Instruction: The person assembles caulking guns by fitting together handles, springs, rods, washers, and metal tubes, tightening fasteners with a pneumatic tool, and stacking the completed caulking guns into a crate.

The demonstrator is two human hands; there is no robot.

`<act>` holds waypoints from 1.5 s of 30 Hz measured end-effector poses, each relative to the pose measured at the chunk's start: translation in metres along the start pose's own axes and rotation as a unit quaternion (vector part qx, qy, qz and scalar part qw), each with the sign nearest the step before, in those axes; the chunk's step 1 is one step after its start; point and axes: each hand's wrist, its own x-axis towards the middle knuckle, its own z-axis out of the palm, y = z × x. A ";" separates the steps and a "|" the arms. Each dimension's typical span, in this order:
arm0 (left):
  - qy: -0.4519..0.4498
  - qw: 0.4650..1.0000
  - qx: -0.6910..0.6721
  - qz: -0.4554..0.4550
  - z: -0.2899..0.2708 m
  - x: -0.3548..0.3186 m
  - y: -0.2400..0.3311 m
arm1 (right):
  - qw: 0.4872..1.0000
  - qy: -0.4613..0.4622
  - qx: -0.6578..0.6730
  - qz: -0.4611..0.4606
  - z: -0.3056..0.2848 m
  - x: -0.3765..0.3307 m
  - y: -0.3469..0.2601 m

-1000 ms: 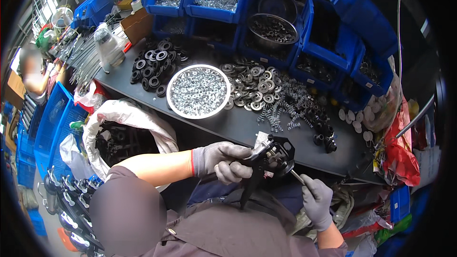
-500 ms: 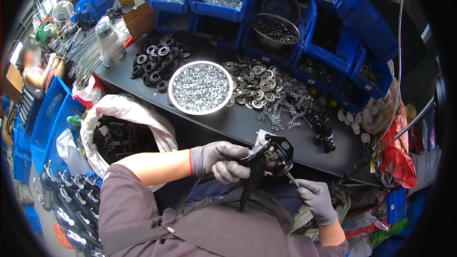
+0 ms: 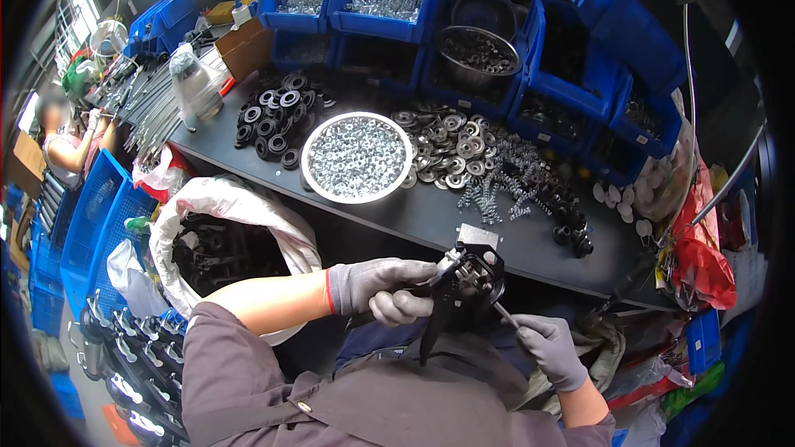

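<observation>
Head view: my gloved left hand [image 3: 383,290] is wrapped around the black caster frame [image 3: 464,285] just in front of the workbench edge [image 3: 530,261]. My right hand [image 3: 551,348] pinches a thin metal pin [image 3: 505,314] against it. I judge I'm mid-assembly; next calls for seating that pin squarely.

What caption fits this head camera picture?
Gloved left hand holds a black metal assembly while the right hand pinches its thin rod.

Dark workbench [image 3: 497,223]: round pan of silver nuts [image 3: 357,156], black rings [image 3: 273,116], washers [image 3: 451,145], springs [image 3: 505,186], blue bins [image 3: 397,0].
</observation>
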 end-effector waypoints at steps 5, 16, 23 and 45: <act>-0.089 0.995 -0.052 0.013 0.000 -0.009 -0.019 | 0.863 0.129 -0.386 -0.300 0.015 -0.002 -0.013; -0.039 0.998 -0.046 0.034 0.014 -0.018 -0.040 | 0.777 0.186 -0.470 -0.374 0.027 -0.023 -0.006; 0.002 0.999 0.003 0.051 0.021 -0.019 -0.038 | 0.834 0.185 -0.389 -0.345 0.032 -0.029 -0.013; 0.185 0.950 0.241 0.070 0.061 -0.052 -0.034 | 0.942 -0.042 -0.142 -0.302 0.100 0.057 -0.080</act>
